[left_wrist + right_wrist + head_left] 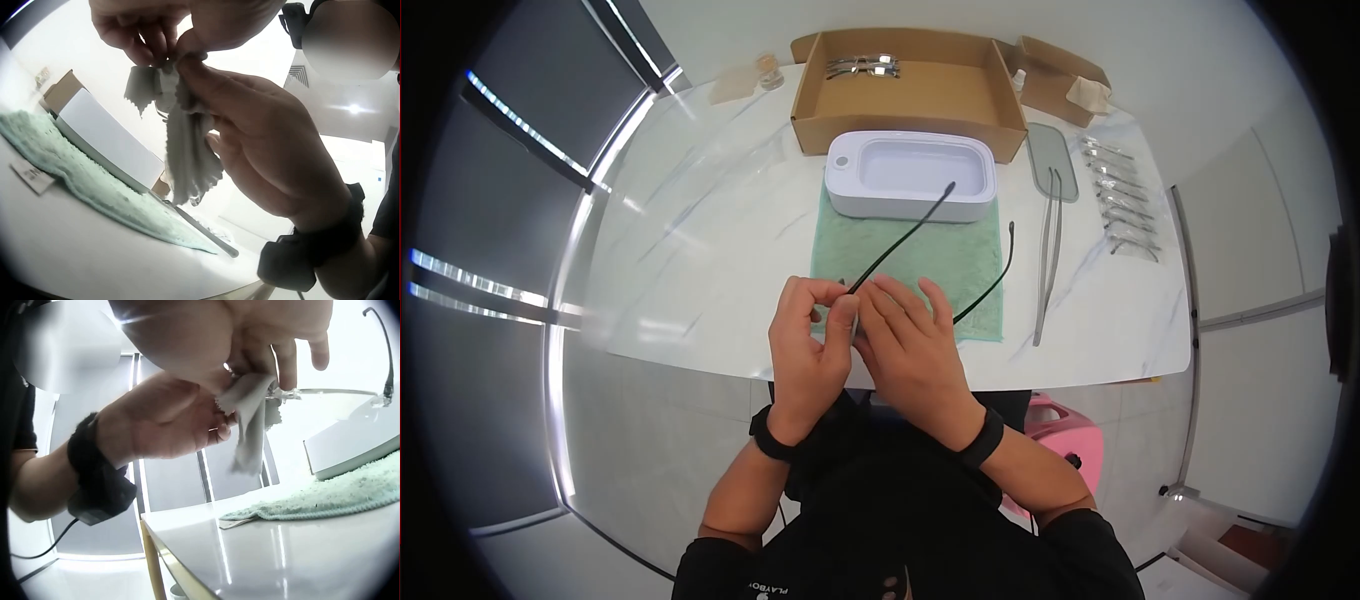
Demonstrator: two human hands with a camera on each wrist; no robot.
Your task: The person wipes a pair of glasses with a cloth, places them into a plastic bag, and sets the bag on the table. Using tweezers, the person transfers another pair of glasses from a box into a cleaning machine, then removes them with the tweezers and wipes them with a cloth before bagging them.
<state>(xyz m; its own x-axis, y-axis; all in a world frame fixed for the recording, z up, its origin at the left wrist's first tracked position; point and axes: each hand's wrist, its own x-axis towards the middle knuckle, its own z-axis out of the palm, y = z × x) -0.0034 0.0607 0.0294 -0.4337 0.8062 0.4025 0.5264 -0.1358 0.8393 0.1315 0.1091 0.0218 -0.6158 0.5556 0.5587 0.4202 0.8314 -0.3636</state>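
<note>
A pair of glasses [905, 239] with thin black temples is held up over the table's front edge, temples pointing away from the body. My left hand [808, 338] pinches it near the base of one temple, thumb against fingers. On the lens part, my right hand [915, 352] pinches a grey cleaning cloth [192, 153] with zigzag edges. The cloth's loose end hangs down below both hands in the wrist views. One clear lens [340, 403] shows beyond the right fingers; the other is hidden by cloth and fingers.
A white ultrasonic cleaner [847, 203] stands on a green towel [840, 250]. Behind it, a cardboard box [910, 127] holds several glasses. Long tweezers [1045, 275] rest partly on a grey tray [1050, 140] at the right, beside several bagged glasses [1122, 195].
</note>
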